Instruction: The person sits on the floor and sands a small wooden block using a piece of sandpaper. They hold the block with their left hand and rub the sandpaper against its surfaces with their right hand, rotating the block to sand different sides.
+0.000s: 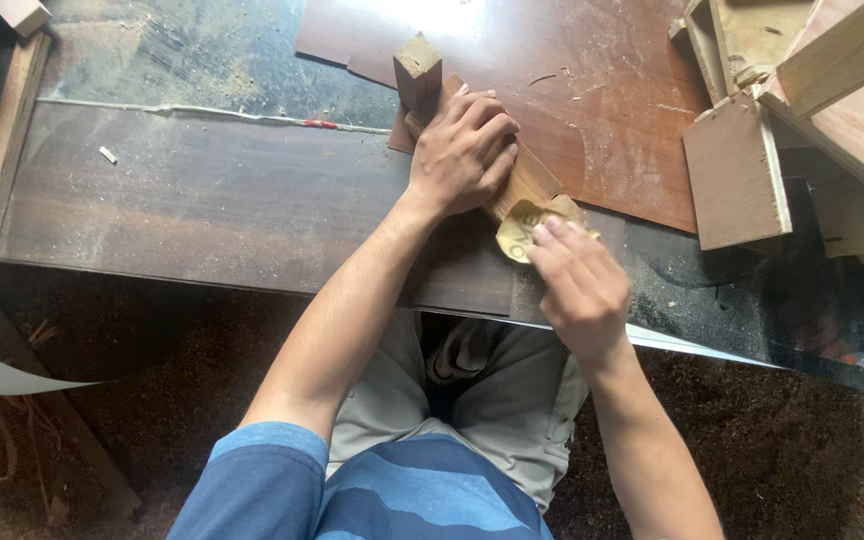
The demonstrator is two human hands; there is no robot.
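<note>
Left hand (462, 155) clamps the wood strip (527, 185) flat (long axis diagonal); right hand (577, 285) pinches sandpaper (522, 230) at its near end.

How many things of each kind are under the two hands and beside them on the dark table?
Hands: 2, left hand and right hand
Wooden stick: 1
Folded sandpaper: 1
Reddish-brown board: 1
Small brown panel: 1
Total: 6
</note>
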